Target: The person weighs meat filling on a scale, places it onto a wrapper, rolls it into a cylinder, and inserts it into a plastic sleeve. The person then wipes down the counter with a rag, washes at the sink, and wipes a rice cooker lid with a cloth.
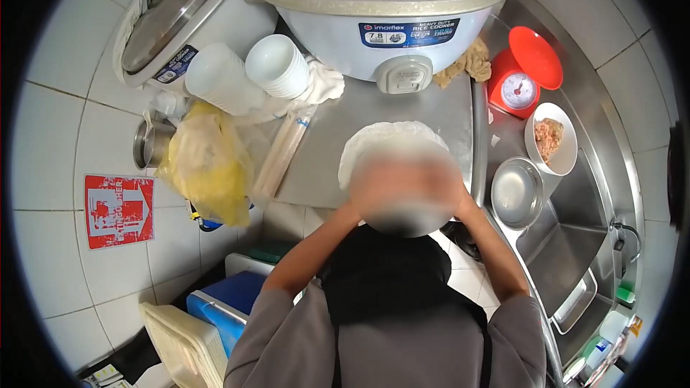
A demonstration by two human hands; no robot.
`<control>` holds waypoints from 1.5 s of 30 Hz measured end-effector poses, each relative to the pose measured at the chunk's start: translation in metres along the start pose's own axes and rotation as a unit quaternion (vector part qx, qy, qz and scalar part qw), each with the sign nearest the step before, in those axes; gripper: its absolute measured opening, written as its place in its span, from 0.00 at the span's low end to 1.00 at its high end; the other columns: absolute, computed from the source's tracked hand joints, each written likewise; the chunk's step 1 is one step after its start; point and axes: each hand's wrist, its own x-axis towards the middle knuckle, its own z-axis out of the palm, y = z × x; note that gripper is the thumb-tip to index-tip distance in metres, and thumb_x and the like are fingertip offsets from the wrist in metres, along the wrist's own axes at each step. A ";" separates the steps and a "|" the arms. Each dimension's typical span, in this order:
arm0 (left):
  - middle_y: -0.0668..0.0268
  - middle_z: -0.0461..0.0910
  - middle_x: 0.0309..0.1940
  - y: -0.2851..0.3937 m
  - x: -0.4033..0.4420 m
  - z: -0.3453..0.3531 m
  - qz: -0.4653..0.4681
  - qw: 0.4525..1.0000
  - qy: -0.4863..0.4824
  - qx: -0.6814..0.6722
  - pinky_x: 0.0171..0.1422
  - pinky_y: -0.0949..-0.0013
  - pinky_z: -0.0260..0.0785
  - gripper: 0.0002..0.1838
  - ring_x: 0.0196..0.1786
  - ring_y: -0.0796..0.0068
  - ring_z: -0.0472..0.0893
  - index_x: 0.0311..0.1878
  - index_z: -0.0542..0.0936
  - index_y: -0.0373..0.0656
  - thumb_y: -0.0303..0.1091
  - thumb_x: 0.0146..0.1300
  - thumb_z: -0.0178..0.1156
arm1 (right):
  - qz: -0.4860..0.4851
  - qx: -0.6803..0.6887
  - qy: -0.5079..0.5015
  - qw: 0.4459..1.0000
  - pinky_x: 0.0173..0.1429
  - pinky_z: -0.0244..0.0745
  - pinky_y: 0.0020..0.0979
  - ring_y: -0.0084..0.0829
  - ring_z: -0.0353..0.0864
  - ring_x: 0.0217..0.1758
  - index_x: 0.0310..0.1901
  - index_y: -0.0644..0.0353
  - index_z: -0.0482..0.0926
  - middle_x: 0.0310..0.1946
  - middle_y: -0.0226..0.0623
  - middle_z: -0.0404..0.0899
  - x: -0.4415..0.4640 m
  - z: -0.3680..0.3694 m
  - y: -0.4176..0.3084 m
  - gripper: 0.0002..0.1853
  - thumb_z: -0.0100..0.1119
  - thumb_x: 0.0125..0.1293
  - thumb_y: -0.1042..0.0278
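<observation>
Steel counter [323, 162]: white item [395, 131], overlapped by left hand [369, 183], right hand [447, 183]. Blurred finger spread and grip could not be told.

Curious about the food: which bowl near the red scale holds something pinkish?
The white bowl, the one nearer the red scale; the other, a shiny metal bowl, holds nothing pinkish.

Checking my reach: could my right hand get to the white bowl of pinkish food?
Probably yes: the white bowl sits uncovered on the right arm's side, a round metal bowl beside it; blur hides whether the hand is busy.
</observation>
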 end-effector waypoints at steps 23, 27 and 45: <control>0.60 0.75 0.51 -0.038 -0.031 -0.030 0.029 0.997 -0.022 -0.067 0.57 0.60 0.66 0.28 0.54 0.57 0.73 0.58 0.76 0.40 0.35 0.52 0.68 | -0.083 -0.172 0.029 0.981 0.50 0.66 0.33 0.32 0.72 0.45 0.47 0.55 0.82 0.41 0.29 0.76 0.024 0.033 -0.040 0.20 0.67 0.53 0.57; 0.62 0.75 0.50 -0.025 -0.030 -0.029 -0.003 1.000 -0.019 -0.024 0.59 0.60 0.63 0.26 0.55 0.61 0.72 0.57 0.76 0.40 0.39 0.54 0.65 | 0.042 -0.081 0.047 0.995 0.54 0.69 0.38 0.41 0.73 0.49 0.49 0.64 0.80 0.45 0.40 0.76 -0.005 -0.003 -0.024 0.27 0.72 0.46 0.61; 0.67 0.76 0.39 0.010 0.015 0.003 0.023 0.997 -0.068 0.001 0.51 0.64 0.67 0.23 0.46 0.66 0.76 0.46 0.83 0.44 0.47 0.49 0.68 | 0.068 0.085 0.020 0.994 0.45 0.75 0.35 0.39 0.77 0.43 0.46 0.60 0.84 0.41 0.40 0.76 -0.016 -0.007 -0.004 0.15 0.67 0.55 0.73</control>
